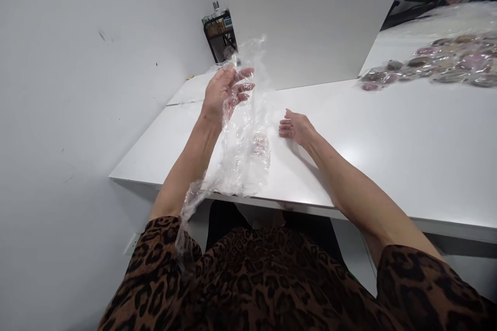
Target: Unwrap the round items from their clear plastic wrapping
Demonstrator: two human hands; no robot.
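Your left hand (pixel 227 88) pinches the upper part of the clear plastic (pixel 243 168) between thumb and finger, its other fingers spread. The plastic hangs down from that grip onto the table (pixel 388 155), and a loose tail trails over the near edge beside your left sleeve (pixel 163 238). A small pinkish thing (pixel 259 145) shows through the plastic, below and between your hands. Your right hand (pixel 297 128) is just to the right of the plastic, apart from it, fingers loosely bent, thumb raised, with nothing seen in its grasp. Well beyond it to the right lie wrapped bundles (pixel 450 64), cut off by the view. Glare blurs the plastic's folds, and you cannot tell whether the pinkish thing sits inside or under it.
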